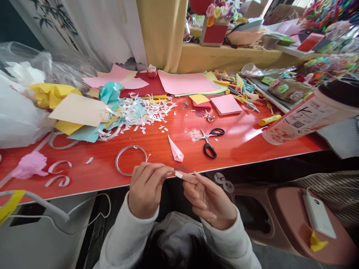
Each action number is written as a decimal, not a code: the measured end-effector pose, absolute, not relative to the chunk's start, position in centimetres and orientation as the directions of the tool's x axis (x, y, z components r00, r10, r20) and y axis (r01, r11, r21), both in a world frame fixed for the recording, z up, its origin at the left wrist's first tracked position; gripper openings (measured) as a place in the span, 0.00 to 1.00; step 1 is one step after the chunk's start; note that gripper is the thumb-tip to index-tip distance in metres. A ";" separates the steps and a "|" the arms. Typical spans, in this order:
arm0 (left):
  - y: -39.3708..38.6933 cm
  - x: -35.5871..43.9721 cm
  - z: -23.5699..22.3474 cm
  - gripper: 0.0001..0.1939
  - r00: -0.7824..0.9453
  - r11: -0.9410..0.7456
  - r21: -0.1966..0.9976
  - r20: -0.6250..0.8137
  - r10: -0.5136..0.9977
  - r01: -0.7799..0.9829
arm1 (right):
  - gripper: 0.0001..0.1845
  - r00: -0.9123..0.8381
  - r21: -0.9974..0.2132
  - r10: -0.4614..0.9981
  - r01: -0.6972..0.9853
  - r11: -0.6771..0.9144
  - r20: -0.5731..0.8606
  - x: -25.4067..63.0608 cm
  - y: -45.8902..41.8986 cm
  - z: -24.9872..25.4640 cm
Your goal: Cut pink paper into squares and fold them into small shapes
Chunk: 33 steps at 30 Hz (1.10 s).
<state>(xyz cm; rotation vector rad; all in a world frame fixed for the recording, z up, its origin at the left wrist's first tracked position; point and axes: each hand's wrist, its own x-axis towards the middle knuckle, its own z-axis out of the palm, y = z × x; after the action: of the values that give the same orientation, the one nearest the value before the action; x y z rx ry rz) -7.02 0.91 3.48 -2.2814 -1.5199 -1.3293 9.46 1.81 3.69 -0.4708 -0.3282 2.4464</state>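
Note:
My left hand [146, 188] and my right hand [209, 198] meet just in front of the red table's near edge [168, 179]. Between their fingertips sits a small piece of white tape [178, 174]. The left fingers are pinched together on it. The right hand's fingers are partly spread, with the thumb and forefinger touching the tape's other end. A roll of thin white tape [131, 160] lies on the table right behind my left hand. A folded pink paper piece [176, 150] lies behind the tape, and black-handled scissors [209, 140] lie further right.
White paper shreds [143, 110], coloured sheets [185, 82] and a pink square pad [226, 104] cover the table's back. A pink tissue flower [29, 165] lies left, a large cup [308, 117] on its side right. A brown stool [297, 224] carries a white power bank [318, 215].

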 end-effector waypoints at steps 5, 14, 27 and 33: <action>0.5 -7.4 3.5 0.09 0.344 -0.549 0.024 0.756 0.557 0.836 | 0.26 -0.804 -0.288 0.565 -0.506 -0.813 -0.185 9.7 1.8 3.7; 0.2 -8.2 3.2 0.16 0.512 -0.581 -0.154 0.680 0.525 0.799 | 0.24 -0.814 -0.481 0.549 -0.409 -0.775 -0.192 9.2 0.7 4.1; 0.4 -7.9 3.3 0.08 0.286 -0.576 0.240 0.682 0.673 0.782 | 0.28 -0.785 -0.643 0.553 -0.274 -0.715 -0.281 9.6 0.9 4.0; 0.1 -7.6 4.6 0.05 0.170 -0.537 0.490 0.610 0.774 0.687 | 0.25 -0.570 -0.912 0.760 -0.041 -0.407 -0.314 9.5 1.0 3.5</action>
<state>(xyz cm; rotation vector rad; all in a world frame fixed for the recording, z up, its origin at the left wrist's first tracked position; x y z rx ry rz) -7.56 0.06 4.57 -2.4779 -1.5538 -1.4010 9.47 0.99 3.45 -1.0229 -1.2796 2.0190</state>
